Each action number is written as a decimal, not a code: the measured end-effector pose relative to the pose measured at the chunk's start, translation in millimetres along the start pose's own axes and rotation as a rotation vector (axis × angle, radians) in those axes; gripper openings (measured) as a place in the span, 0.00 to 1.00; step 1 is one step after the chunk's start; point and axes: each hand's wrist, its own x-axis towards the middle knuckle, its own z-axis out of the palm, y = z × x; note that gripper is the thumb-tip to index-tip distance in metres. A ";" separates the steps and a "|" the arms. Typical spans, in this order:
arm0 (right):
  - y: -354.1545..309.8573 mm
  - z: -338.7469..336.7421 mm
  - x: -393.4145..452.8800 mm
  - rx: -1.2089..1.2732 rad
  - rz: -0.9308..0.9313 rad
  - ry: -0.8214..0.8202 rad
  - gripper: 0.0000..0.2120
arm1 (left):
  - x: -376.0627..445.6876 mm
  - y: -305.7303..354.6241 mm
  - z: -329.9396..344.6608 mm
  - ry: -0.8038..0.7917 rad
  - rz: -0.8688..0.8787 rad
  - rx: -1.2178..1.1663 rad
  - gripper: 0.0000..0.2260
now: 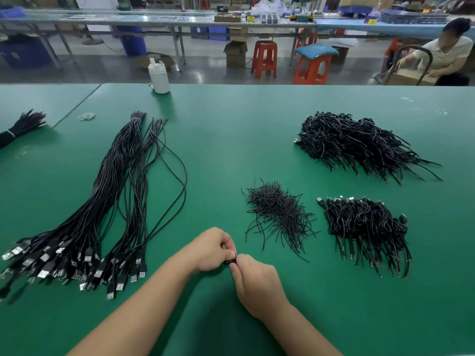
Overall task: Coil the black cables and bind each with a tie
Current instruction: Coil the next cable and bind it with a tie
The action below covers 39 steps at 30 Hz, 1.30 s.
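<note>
No text, label, brand or number can be read anywhere in this view.

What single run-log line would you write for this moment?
left hand: pinching small black coil | right hand: pinching same coil | ties pile: untouched, right of hands | uncoiled cables: left

Green table point(231, 140), straight cables point(102, 201), ties point(279, 214), coiled cables point(359, 142), bottle point(158, 75)

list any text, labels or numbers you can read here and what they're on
None can be read.
White bottle: no print shows.
Cardboard boxes and items on the far bench: any print is too small and blurred.
USB plugs: no markings legible.
</note>
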 end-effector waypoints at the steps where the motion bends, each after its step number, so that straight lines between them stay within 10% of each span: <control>1: 0.1 1.8 -0.6 -0.029 -0.032 0.018 0.11 | -1.3 -1.3 -1.0 -0.009 0.001 0.004 0.06; 20: 2.2 10.5 -1.4 -0.100 -0.059 0.093 0.12 | -12.2 7.8 -0.8 0.088 0.058 0.181 0.16; 26: 2.1 12.1 -1.7 -0.116 -0.060 0.121 0.13 | -10.3 3.0 -2.7 0.025 0.111 0.213 0.02; 39: -5.1 4.1 0.7 -0.128 0.015 0.063 0.11 | -9.6 24.5 13.9 0.089 0.106 0.793 0.08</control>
